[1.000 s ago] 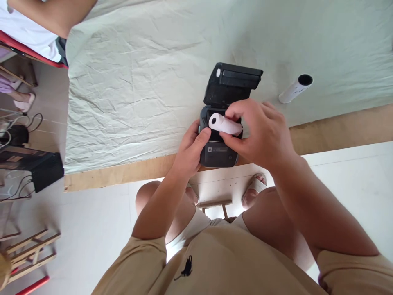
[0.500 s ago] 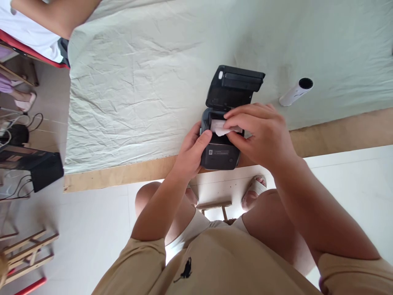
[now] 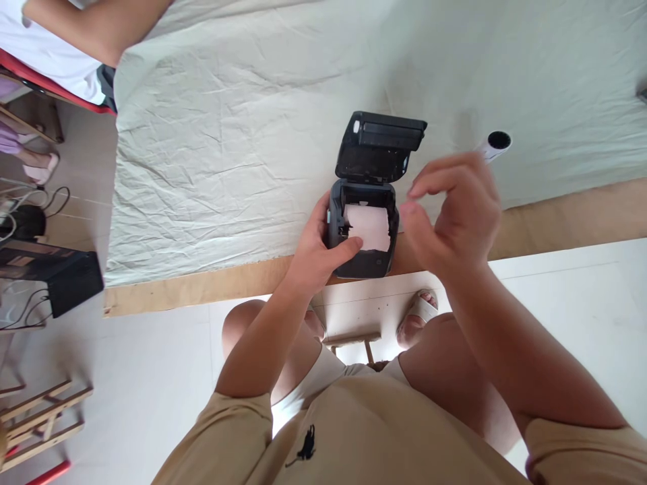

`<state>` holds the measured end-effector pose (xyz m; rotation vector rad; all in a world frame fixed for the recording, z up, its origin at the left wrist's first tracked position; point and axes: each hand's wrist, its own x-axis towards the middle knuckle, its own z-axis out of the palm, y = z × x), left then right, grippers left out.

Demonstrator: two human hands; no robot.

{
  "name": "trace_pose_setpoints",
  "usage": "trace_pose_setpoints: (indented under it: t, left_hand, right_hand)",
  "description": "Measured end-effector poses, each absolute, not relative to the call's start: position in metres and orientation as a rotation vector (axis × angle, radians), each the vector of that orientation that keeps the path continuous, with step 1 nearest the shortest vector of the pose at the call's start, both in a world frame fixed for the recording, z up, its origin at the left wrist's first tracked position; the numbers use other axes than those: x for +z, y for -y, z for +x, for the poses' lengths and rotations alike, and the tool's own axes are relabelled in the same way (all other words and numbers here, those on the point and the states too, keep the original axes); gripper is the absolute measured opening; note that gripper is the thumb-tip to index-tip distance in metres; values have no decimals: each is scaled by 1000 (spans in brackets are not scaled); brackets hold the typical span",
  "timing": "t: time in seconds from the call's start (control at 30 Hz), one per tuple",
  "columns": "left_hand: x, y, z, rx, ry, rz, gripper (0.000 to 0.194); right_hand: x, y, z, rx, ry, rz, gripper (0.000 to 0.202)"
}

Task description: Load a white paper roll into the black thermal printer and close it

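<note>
A small black printer (image 3: 362, 264) stands at the table's near edge, its lid (image 3: 377, 148) tipped up and back. White paper (image 3: 371, 225) lies in its compartment, the loose end reaching over the front. My left hand (image 3: 321, 252) grips the printer's left side, with the thumb resting on the paper. To the right of the printer, clear of it, is my right hand (image 3: 455, 209), slightly blurred; thumb and forefinger are apart and nothing shows between them. A white tube with a dark opening (image 3: 499, 141) stands behind my right hand, which partly hides it.
A pale green cloth (image 3: 227, 148) covers the table, with a bare wooden strip (image 3: 202, 285) along its near edge. Another person's arm (image 3: 96, 30) rests at the far left corner. A dark object (image 3: 643, 94) shows at the right edge. Wooden stool parts (image 3: 45, 424) stand lower left.
My right hand has let go of the paper and moved right, away from the printer. The paper now lies flatter over the compartment, and my left thumb has moved onto it.
</note>
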<state>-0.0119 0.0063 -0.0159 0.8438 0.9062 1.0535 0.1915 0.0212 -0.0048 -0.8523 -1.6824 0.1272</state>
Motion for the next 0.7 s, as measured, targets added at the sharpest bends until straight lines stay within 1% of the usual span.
trace_pose_setpoints:
  t: [0.1,0.13,0.17,0.2,0.33,0.37,0.4,0.47,0.53,0.7]
  left_hand:
    - [-16,-7,-13,999,-937,851,96]
    - [-16,-7,-14,989,-946,857,99]
    - [-17,-8,-14,981,-956,864,100]
    - [-17,-8,-14,975,-964,871,100]
    - [-17,-7,-15,955,-976,889,96]
    - [-16,-6,-16,956,-979,889,96]
    - [-16,-5,-16,962,-980,888,98]
    - [-16,-4,-16,984,-966,879,102]
    - [-16,-3,-16,997,-922,852,101]
    - [-13,-2,-11,992,-938,828,75]
  right_hand:
    - [-14,-27,199,234,1661,-1015,52]
    - [-17,-28,200,285,1677,-1025,58]
    - [-18,-28,201,313,1678,-1013,60]
    - [-19,-27,201,311,1668,-992,57]
    - [-20,-24,199,277,1710,-956,32]
    - [-21,-23,198,300,1747,-970,29]
    - [-22,-23,198,339,1785,-988,30]
    - [-27,-23,198,467,1851,-1022,40]
    - [-30,-23,199,621,1883,-1045,48]
    - [-31,-24,204,877,1857,-1092,61]
